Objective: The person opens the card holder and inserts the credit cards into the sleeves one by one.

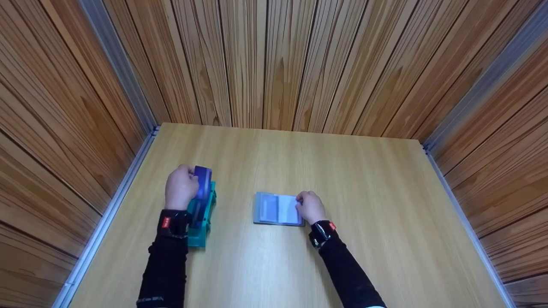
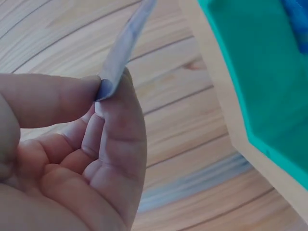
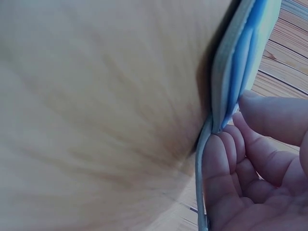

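On the wooden surface [image 1: 351,192], the left hand [image 1: 180,187] pinches a thin blue card [image 1: 203,183] by one corner between thumb and forefinger, holding it edge-up above a teal tray [image 1: 201,226], probably so it can be handled without bending. Well apart to the right, the right hand [image 1: 310,207] curls its fingers [image 3: 226,159] round the edge of a grey folder [image 1: 276,208] lying flat, seemingly lifting a leaf. Wood-panelled walls [image 1: 274,60] enclose three sides; nothing stands between the hands.

A light wooden table [image 1: 368,205] carries 2 things: a teal holder [image 1: 204,216] lying at the near left, close to the table's left edge, and a flat grey folder [image 1: 276,208] lying near the middle.
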`<action>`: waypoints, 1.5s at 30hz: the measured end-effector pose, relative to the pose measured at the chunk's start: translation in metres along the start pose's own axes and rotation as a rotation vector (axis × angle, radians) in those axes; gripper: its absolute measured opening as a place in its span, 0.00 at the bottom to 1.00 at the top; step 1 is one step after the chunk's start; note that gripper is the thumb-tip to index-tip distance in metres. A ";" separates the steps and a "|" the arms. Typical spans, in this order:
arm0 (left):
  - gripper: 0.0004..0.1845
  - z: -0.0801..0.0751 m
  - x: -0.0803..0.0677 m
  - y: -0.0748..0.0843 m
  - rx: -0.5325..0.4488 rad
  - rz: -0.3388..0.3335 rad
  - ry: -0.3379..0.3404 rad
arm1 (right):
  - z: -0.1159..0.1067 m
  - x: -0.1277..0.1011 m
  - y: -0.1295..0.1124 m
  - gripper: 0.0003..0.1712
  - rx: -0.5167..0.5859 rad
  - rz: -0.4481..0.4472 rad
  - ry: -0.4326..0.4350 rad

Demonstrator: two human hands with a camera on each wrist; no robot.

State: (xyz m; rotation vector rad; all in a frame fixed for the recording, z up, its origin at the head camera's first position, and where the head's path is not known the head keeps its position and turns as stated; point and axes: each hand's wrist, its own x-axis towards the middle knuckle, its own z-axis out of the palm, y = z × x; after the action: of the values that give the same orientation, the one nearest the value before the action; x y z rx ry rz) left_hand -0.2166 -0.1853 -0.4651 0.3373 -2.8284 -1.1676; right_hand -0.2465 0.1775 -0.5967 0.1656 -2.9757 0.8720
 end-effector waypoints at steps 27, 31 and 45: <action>0.09 0.062 -0.014 0.039 -0.350 0.115 -0.006 | -0.009 -0.003 -0.001 0.11 0.138 0.033 0.003; 0.09 0.070 -0.015 0.044 -0.373 0.086 -0.036 | -0.018 -0.004 -0.005 0.13 0.186 0.043 0.041; 0.07 0.099 -0.020 0.060 -0.438 0.125 -0.074 | -0.057 -0.007 -0.040 0.17 0.366 -0.055 0.179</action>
State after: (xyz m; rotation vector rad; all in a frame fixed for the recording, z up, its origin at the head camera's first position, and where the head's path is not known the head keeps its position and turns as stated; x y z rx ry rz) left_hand -0.2219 -0.0712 -0.4925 0.0890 -2.5054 -1.7433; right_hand -0.2343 0.1758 -0.5282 0.1670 -2.6112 1.3396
